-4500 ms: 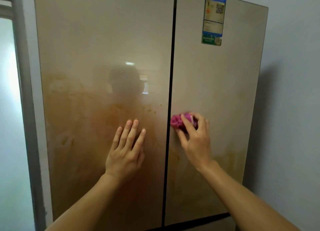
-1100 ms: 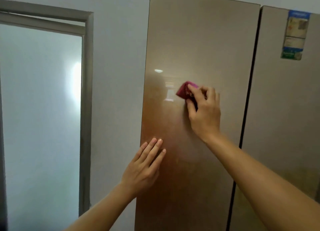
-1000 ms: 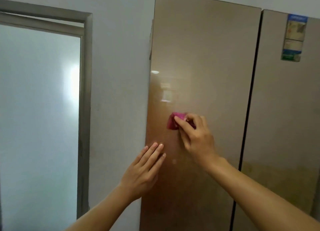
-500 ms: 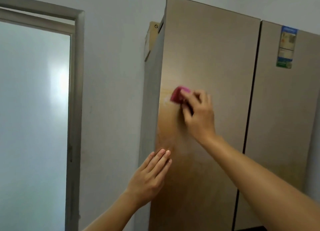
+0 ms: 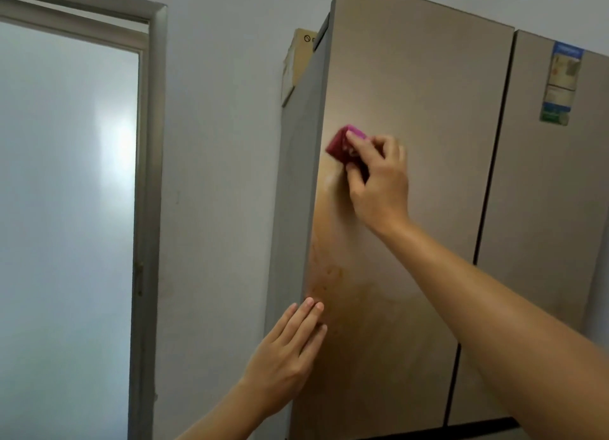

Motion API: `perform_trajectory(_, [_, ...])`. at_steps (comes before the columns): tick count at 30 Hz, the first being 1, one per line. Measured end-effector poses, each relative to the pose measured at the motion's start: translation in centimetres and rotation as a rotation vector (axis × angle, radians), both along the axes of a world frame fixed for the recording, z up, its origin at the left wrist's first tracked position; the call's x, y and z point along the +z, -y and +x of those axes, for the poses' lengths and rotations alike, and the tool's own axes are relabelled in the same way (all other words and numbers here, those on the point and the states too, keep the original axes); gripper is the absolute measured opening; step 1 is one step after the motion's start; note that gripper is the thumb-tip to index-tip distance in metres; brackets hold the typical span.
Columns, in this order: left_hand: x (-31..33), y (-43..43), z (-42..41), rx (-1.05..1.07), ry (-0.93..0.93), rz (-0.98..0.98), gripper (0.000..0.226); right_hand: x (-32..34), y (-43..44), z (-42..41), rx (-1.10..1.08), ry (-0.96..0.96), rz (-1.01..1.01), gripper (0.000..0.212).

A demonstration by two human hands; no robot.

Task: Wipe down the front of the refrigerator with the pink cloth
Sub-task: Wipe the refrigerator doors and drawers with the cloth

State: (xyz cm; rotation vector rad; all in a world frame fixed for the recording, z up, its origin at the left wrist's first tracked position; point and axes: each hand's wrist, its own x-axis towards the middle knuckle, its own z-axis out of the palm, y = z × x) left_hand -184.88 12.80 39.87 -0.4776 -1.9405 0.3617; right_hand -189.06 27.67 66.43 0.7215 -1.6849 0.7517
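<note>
I see my right hand [image 5: 379,179] pinching the bunched pink cloth [image 5: 342,144] against the refrigerator's [image 5: 412,110] left door, near its left edge. My left hand [image 5: 286,354] lies flat lower down, fingers straight and together, on brownish smears [image 5: 324,274].

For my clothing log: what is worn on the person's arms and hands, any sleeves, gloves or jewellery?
Nothing shows. The left hand and right hand are ungloved, and both forearms are uncovered to the frame edge, with no sleeve, watch, bracelet or ring in view.
</note>
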Motion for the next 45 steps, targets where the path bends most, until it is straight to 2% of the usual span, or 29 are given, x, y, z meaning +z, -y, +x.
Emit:
perform_trajectory(2, [-1.0, 0.6, 0.3, 0.013, 0.02, -0.018, 0.04, -3.7, 0.3, 0.0, 0.034, -0.093, 0.14, 0.041])
perform_trajectory(4, [-1.7, 1.0, 0.5, 0.017, 0.037, -0.032, 0.045, -7.7, -0.7, 0.3, 0.092, -0.144, 0.392, 0.039])
perform_trajectory(5, [-1.9, 1.1, 0.7, 0.018, 0.043, -0.038, 0.047, -9.2, -1.4, 0.7, 0.111, -0.109, 0.553, 0.037])
perform_trajectory(7, [-2.3, 1.2, 0.9, 0.011, 0.049, -0.041, 0.044, -10.6, -2.7, 1.7, 0.124, 0.105, 0.846, 0.032])
perform_trajectory(8, [-2.6, 1.2, 1.1, 0.011, 0.053, -0.035, 0.043, -10.2, -3.1, 2.2, 0.139, 0.222, 0.914, 0.03])
perform_trajectory(9, [-2.8, 1.3, 1.2, 0.013, 0.059, -0.028, 0.044, -9.5, -3.4, 2.4, 0.187, 0.28, 0.871, 0.028])
perform_trajectory(10, [-3.1, 1.3, 1.3, 0.013, 0.065, -0.022, 0.045, -8.4, -3.4, 2.5, 0.239, 0.278, 0.724, 0.029])
perform_trajectory(12, [-3.5, 1.3, 1.4, 0.017, 0.071, -0.006, 0.049, -6.1, -3.0, 1.8, 0.267, 0.175, 0.338, 0.036])
perform_trajectory(13, [-3.6, 1.3, 1.5, 0.017, 0.073, 0.005, 0.051, -5.6, -2.4, 1.6, 0.227, 0.126, 0.212, 0.04])
perform_trajectory(15, [-3.7, 1.2, 1.6, 0.014, 0.08, 0.029, 0.052, -6.9, -0.9, 1.4, 0.142, 0.063, 0.154, 0.043])
perform_trajectory(17, [-3.9, 1.2, 1.7, 0.02, 0.096, 0.031, 0.052, -10.9, -0.3, 1.2, 0.093, -0.018, 0.308, 0.04])
perform_trajectory(20, [-4.1, 1.4, 2.3, 0.036, 0.118, -0.005, 0.05, -17.2, -2.3, 0.9, 0.082, -0.086, 0.656, 0.032])
perform_trajectory(24, [-3.9, 1.7, 3.6, 0.046, 0.166, -0.011, 0.047, -17.5, -5.5, 1.9, 0.027, 0.294, 0.976, 0.023])
perform_trajectory(25, [-3.7, 1.6, 3.7, 0.049, 0.173, -0.001, 0.045, -16.6, -6.0, 2.1, 0.026, 0.363, 0.966, 0.022])
perform_trajectory(26, [-3.5, 1.3, 3.8, 0.048, 0.179, 0.011, 0.043, -15.6, -6.4, 2.3, 0.047, 0.373, 0.868, 0.022])
perform_trajectory(29, [-2.6, 0.1, 3.7, 0.031, 0.166, 0.034, 0.038, -12.4, -6.7, 1.0, 0.062, 0.175, 0.298, 0.032])
perform_trajectory(31, [-2.3, -0.7, 3.3, 0.023, 0.159, 0.033, 0.038, -12.3, -5.6, 0.2, -0.034, 0.155, 0.059, 0.042])
perform_trajectory(34, [-2.4, -1.6, 2.8, 0.03, 0.169, 0.031, 0.041, -17.5, -4.4, 0.2, -0.139, 0.131, 0.088, 0.048])
perform_trajectory(36, [-2.6, -1.8, 2.6, 0.046, 0.175, 0.028, 0.043, -22.8, -5.3, 0.6, -0.112, 0.125, 0.283, 0.048])
perform_trajectory(38, [-2.8, -1.7, 2.7, 0.053, 0.186, 0.024, 0.044, -26.3, -7.2, 1.3, -0.017, 0.307, 0.595, 0.045])
perform_trajectory(40, [-3.1, -1.6, 2.7, 0.053, 0.192, 0.024, 0.046, -26.3, -9.2, 1.8, 0.066, 0.574, 0.785, 0.038])
perform_trajectory(41, [-3.2, -1.6, 2.6, 0.049, 0.196, 0.029, 0.046, -25.4, -9.8, 1.9, 0.094, 0.608, 0.755, 0.035])
perform_trajectory(42, [-3.3, -1.7, 2.5, 0.044, 0.196, 0.041, 0.046, -23.9, -10.1, 1.8, 0.107, 0.578, 0.632, 0.035])
perform_trajectory(45, [-3.6, -2.2, 2.3, 0.037, 0.179, 0.085, 0.045, -18.0, -10.9, 0.0, 0.005, 0.297, 0.12, 0.038])
